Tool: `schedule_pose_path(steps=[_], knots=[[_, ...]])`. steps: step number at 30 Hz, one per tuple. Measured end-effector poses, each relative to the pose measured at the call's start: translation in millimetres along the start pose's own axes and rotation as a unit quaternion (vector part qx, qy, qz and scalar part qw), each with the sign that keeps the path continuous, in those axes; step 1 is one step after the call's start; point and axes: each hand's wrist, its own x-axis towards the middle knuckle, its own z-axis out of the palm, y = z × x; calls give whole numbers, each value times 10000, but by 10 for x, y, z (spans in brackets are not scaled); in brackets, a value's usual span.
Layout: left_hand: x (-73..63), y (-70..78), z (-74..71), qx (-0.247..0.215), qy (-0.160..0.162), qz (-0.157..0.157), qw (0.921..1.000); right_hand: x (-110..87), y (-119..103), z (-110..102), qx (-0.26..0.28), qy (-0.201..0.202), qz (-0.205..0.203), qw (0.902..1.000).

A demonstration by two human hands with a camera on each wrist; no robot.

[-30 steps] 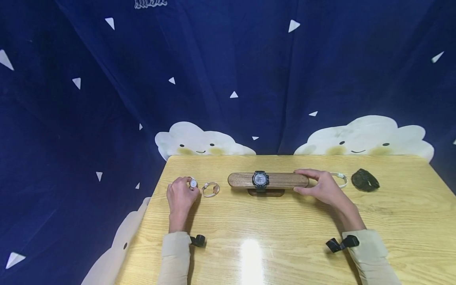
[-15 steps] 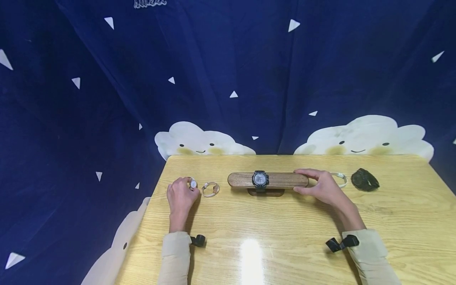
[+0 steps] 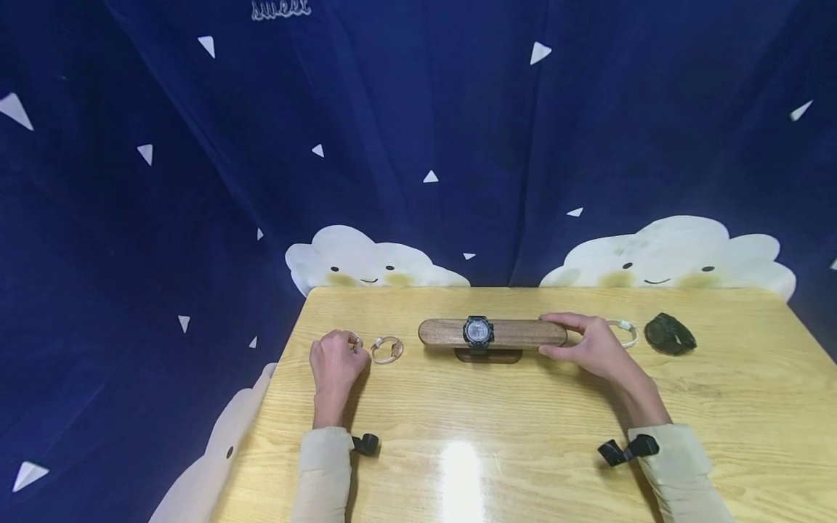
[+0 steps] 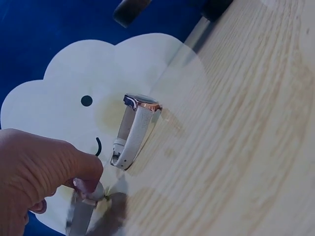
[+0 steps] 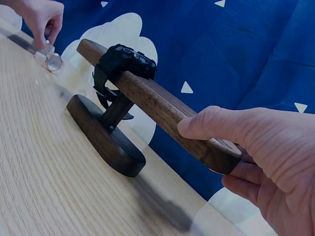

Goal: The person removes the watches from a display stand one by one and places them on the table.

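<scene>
At the left, my left hand [image 3: 336, 367] pinches a small watch [image 4: 81, 214] between thumb and fingers, close over the table; the hand covers most of it. Just right of that hand, a white-strapped watch with a rose-gold case [image 4: 135, 130] stands on its edge with its strap closed in a loop. My right hand [image 3: 598, 349] grips the right end of a dark wooden watch stand [image 3: 523, 333], thumb on the near side and fingers on the far side. Around the stand's bar, left of that hand, sits a chunky black watch [image 5: 123, 64].
Behind my right hand lies a light-strapped watch [image 3: 629, 333], partly hidden. Farther right on the wooden table [image 3: 556, 436] is a black watch [image 3: 670, 334]. A dark blue curtain [image 3: 484, 109] with white clouds hangs behind the table's back edge.
My left hand has turned over the small watch, so its face, visible earlier, is now mostly covered. The right hand keeps its grip on the stand. The head view has shifted slightly.
</scene>
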Motion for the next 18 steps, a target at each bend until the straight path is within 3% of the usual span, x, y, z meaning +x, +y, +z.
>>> schedule_pose_path(steps=[10, 18], knots=[[-26, -21, -25, -19, 191, -124, 9997, -8, 20, 5, 61, -56, 45, 10000], [-12, -1, -55, -122, 73, -333, 9993, -2, 17, 2, 77, -56, 9, 10000]])
